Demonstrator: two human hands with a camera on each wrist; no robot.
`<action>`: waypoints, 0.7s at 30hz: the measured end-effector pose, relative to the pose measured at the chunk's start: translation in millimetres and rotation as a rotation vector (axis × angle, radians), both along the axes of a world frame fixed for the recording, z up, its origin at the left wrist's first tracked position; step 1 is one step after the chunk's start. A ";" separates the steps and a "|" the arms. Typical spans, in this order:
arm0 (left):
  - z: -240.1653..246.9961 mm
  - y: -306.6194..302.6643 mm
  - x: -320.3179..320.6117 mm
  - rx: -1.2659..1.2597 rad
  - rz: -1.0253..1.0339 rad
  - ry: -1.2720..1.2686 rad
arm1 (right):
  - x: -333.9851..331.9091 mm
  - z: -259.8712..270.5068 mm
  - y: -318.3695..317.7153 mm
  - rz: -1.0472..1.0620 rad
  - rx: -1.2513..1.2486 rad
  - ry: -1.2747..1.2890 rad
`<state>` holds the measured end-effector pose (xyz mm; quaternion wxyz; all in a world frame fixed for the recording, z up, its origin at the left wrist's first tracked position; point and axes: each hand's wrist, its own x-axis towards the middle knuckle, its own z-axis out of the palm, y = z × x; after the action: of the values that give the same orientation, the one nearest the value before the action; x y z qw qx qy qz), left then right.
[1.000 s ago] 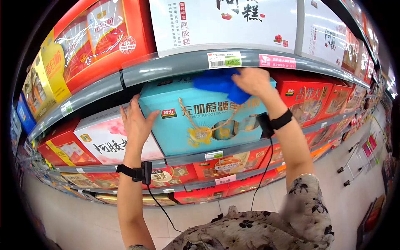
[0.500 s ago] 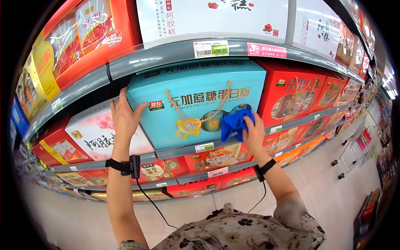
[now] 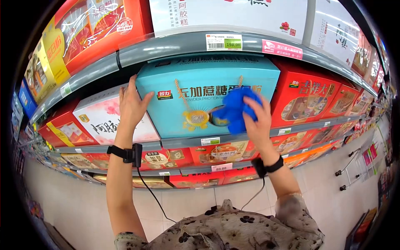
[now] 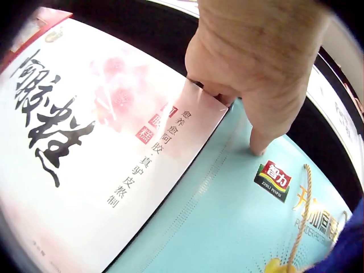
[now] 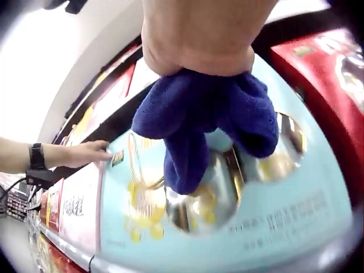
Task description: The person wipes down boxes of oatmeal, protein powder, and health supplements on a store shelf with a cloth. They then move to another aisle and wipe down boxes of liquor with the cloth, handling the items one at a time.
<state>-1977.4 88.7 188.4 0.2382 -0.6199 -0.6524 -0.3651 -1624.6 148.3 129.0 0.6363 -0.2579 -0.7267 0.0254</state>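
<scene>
A light-blue gift box [image 3: 166, 118] with rope handles stands on the shelf. At its upper left corner my left hand [image 3: 132, 104] holds on, thumb [image 4: 263, 136] against the front face and fingers at the side edge, their tips hidden in the left wrist view. My right hand [image 3: 259, 125] grips a bunched blue cloth [image 3: 237, 109] in front of the box's right half. In the right wrist view, folds of the cloth [image 5: 187, 159] hang over the round windows of the box's face.
A white-and-pink box [image 3: 112, 118] stands close on the left, red gift boxes [image 3: 308, 93] on the right. Just above runs the grey shelf edge [image 3: 166, 48] with price tags, bearing large white boxes [image 3: 233, 21]. A metal cart [image 3: 364, 162] stands on the floor at right.
The right hand has brought the cloth down from the box's top to the lower right of its front, then slightly up again. The left hand has stayed at the upper left corner.
</scene>
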 end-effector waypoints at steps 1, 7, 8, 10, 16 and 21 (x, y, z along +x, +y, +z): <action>0.5 -0.5 0.9 -0.005 0.003 -0.001 | -8.8 18.4 10.6 -0.045 0.181 0.018; -2.0 0.6 -0.7 0.022 0.009 0.015 | -75.4 35.4 36.2 -0.267 0.510 -0.326; -3.5 1.8 -1.5 0.062 0.000 0.041 | -86.1 19.6 38.4 -0.220 0.538 -0.341; 0.5 -2.3 3.6 0.036 0.012 0.011 | -99.1 -11.5 27.9 -0.128 0.525 -0.462; 0.5 -2.8 3.1 -0.008 0.009 -0.007 | -106.6 -100.8 12.5 0.136 0.371 -0.708; -5.2 1.1 -4.7 0.109 -0.056 0.047 | -96.3 -143.0 -3.9 0.282 0.142 -0.864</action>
<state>-1982.1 89.8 183.3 0.2767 -0.6325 -0.6081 -0.3919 -1720.8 144.4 -13.9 0.2814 -0.0991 -0.9533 -0.0479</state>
